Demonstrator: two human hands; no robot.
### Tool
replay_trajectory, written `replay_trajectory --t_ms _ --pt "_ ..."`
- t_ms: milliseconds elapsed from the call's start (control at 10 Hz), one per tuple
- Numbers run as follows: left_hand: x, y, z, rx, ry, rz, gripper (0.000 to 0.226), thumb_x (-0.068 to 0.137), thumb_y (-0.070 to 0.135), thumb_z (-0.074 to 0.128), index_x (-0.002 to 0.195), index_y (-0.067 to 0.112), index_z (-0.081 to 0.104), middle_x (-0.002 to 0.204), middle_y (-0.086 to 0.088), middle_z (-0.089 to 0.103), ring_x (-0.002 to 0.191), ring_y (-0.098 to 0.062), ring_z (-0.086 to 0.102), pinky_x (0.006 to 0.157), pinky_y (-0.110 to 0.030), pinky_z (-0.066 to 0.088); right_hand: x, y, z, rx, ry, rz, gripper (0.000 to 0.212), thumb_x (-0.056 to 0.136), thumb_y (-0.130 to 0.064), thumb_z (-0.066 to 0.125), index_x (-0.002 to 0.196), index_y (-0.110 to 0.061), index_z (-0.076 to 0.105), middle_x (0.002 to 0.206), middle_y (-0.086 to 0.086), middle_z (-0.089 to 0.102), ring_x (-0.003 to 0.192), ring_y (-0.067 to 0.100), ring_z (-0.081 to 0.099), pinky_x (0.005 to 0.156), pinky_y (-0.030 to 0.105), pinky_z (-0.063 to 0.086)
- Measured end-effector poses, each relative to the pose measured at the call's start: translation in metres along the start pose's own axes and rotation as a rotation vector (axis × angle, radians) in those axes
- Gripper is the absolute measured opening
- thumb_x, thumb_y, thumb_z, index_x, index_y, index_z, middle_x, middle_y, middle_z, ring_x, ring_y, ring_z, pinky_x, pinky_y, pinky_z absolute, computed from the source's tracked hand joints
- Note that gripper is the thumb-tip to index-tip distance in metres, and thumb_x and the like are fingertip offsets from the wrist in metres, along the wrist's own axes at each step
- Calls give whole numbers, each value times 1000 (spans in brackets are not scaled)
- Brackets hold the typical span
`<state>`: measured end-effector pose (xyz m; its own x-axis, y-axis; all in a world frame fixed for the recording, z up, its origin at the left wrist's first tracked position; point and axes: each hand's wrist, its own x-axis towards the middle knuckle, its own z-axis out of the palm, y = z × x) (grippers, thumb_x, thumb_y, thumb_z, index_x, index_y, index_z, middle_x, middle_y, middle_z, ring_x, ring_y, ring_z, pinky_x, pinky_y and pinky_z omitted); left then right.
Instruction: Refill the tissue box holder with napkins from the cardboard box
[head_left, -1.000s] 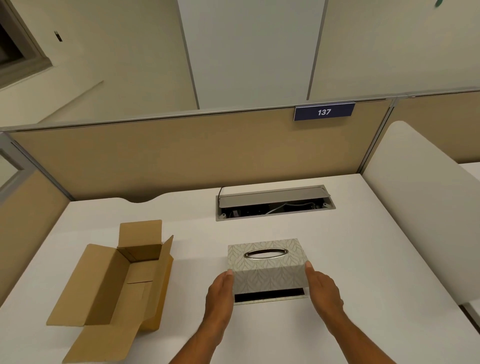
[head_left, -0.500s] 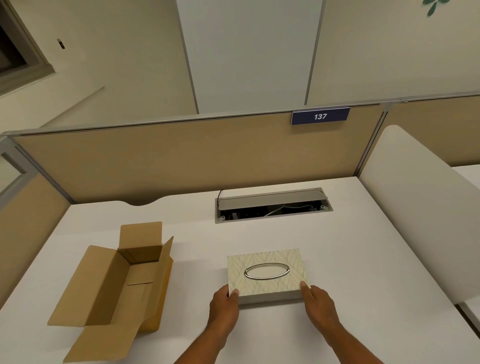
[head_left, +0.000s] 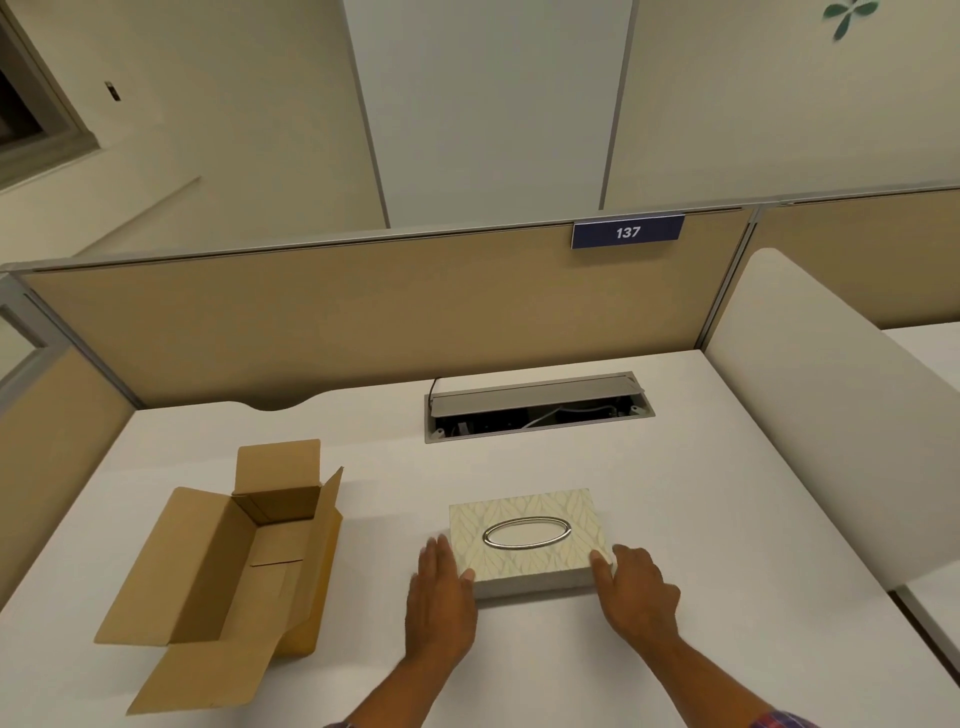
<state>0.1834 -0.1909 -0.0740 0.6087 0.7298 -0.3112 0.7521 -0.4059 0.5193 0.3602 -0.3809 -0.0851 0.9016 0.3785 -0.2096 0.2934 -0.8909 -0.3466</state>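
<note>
Looking down, I see the white bench (head_left: 675, 519) filling most of the view, closed at its far edge by a tan partition (head_left: 363, 322) that carries a blue plate (head_left: 627, 232) reading 137. A white rounded panel (head_left: 831, 415) stands along the bench's right side. A grey cable hatch (head_left: 537, 408) is set into the surface near the partition, its lid tilted up with wires visible inside.

On the left part of the bench lies the cardboard box (head_left: 223, 577), its flaps spread open; the part of its inside that I can see is bare brown card. Well to its right, in front of me, sits the tissue box holder (head_left: 524, 540), flat on the bench, cream with a leaf pattern and a shiny oval ring (head_left: 527, 532) around the slot on top.

My left hand (head_left: 441, 603) lies open, fingers straight and together, against the holder's near left corner. My right hand (head_left: 641, 592) is loosely open at the near right corner, thumb touching the edge. Neither hand has closed on anything. A bit of plaid sleeve (head_left: 779, 719) shows at my right wrist.
</note>
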Motion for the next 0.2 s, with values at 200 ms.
replay_trajectory --t_ms 200 --pt "10 0 -8 366 221 296 79 104 50 9 167 4 3 174 -14 -12 164 -37 -1 128 -44 -20 10 -3 -9 -155 148 -203 71 103 -51 46 157 -7 38 162 15 43 148 31 43 113 53 40"
